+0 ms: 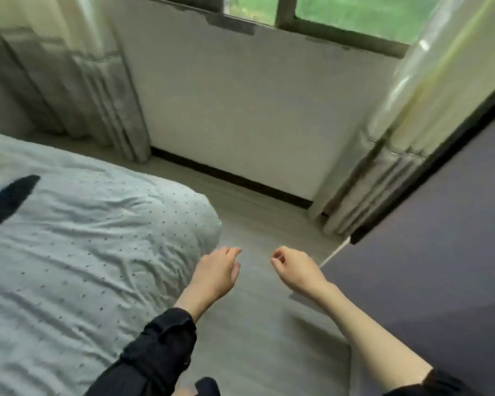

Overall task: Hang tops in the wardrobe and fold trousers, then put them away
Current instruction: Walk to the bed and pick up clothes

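Two bare hands over grey floor (257,324), both holding nothing. Bed (77,252) with pale dotted cover along left side, rounded corner near left hand. Dark wardrobe panel (440,252) along right side, lower edge just beside right forearm. White wall (255,110) beneath window (340,12) at far end, curtains (77,81) at both sides. Dark garment (3,204) on bed at left edge, partly out of frame; blurred, possibly a top or trousers, type not determinable. Left hand (216,274) beside bed corner, black sleeve (160,350) pushed to wrist, fingers loosely curled, clear of cover. Right hand (296,270) near wardrobe panel, fingers loosely curled, forearm bare.
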Demonstrator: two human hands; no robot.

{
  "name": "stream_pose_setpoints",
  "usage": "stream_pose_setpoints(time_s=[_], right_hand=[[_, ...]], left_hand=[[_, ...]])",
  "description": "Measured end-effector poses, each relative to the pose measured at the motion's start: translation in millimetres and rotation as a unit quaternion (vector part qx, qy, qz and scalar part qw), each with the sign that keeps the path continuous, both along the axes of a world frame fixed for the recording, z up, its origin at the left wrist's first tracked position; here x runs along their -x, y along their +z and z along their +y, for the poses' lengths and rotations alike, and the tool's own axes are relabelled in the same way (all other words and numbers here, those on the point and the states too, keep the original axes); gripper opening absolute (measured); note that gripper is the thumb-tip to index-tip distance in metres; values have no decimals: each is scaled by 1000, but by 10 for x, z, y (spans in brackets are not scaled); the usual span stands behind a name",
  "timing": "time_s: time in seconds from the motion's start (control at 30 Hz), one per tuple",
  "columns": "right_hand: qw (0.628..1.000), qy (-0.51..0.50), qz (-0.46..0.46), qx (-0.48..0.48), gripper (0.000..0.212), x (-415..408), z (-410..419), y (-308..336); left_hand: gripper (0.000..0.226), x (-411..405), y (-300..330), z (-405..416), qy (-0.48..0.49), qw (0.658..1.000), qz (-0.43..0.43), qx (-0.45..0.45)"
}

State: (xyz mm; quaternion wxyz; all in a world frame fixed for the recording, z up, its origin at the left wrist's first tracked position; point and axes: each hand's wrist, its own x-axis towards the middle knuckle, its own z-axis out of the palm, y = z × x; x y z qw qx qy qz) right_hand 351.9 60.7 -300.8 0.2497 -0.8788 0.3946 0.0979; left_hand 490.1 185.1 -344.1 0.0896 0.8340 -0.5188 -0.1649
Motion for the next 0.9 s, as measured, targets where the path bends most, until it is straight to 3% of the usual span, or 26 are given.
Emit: stream_pose_setpoints(time_s=[0.27,0.43,0.7,0.9], right_hand=[[981,190,-21,-32,28,-2344,1056,-200],[950,308,-25,-48,31,-3791,1925,-337],[907,410,0,-94,31,-5029,2928,-608],[904,418,26,-90,30,-5436,3136,-823]], left_hand=[[42,-1755,-171,1578,206,977,52,-10],[43,-2815,-309,2601,332,942,57,-10],[54,-4080,-498,3720,461,883,-39,-77],[59,-4704,-583,3976,515,851,-98,-21]])
